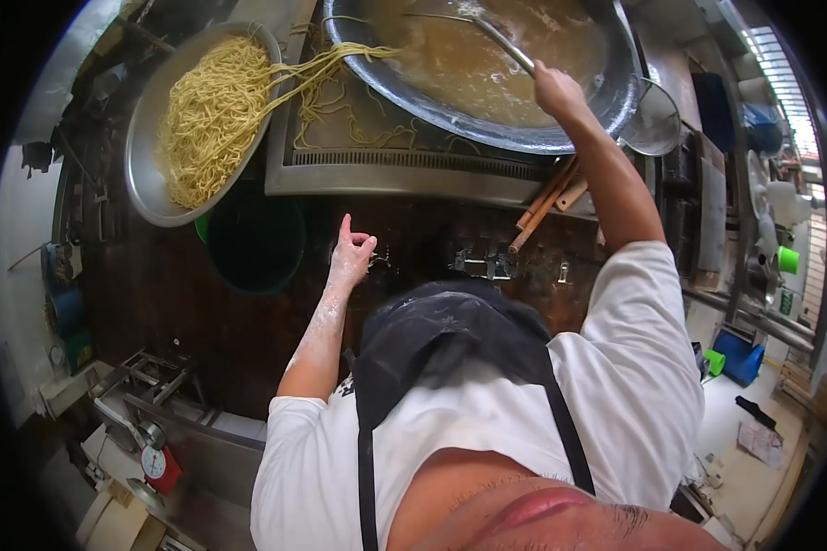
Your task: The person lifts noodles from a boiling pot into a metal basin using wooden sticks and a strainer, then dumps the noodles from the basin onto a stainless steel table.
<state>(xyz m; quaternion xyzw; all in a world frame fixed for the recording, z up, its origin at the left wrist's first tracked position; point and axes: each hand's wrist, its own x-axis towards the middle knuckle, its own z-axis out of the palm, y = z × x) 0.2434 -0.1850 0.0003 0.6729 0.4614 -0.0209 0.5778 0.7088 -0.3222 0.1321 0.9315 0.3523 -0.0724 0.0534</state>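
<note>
My right hand point(559, 92) is wrapped round the metal handle of a long utensil point(501, 41), whose far end reaches into cloudy brown liquid in a large wok point(413, 103). My left hand point(349, 255) hangs in front of the stove, dusted with white powder. Its index finger points out, the others look bent, and it holds nothing that I can make out. Yellow noodles point(213, 119) fill a metal bowl point(142, 147) at the upper left. Some strands stretch from the bowl across to the wok's rim, and others lie on the stove top point(340, 124).
A dark green bucket point(255, 241) stands below the bowl. Wooden sticks point(547, 204) stick out from the stove's front edge. A round strainer point(652, 119) is right of the wok. A red scale point(161, 466) sits at the lower left.
</note>
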